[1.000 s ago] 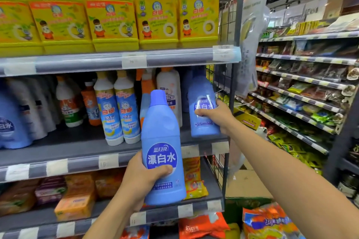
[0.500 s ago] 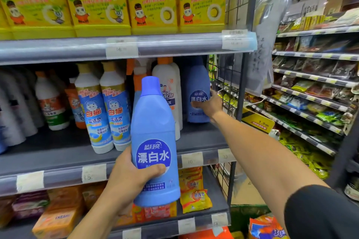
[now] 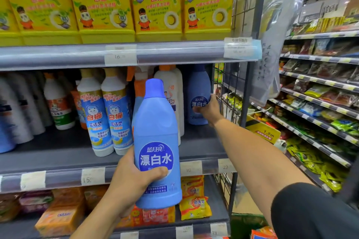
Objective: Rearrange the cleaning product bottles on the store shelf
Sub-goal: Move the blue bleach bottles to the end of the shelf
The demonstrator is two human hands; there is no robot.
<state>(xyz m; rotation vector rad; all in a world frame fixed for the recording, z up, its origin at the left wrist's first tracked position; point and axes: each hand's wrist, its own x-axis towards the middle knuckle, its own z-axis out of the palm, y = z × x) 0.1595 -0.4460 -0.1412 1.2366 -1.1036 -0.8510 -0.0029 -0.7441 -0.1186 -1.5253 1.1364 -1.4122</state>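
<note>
The blue bleach bottle is held upright, long axis vertical, in the grasping left hand before the middle shelf, while its twin, deep at the shelf's right end, is gripped by the right hand.

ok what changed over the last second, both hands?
The right hand pushed its blue bleach bottle from the front edge of the middle shelf back to the rear right corner by the wire side panel, and still grips it. The left hand keeps holding the other blue bleach bottle upright in front of the shelf. Other bottles unchanged.
</note>
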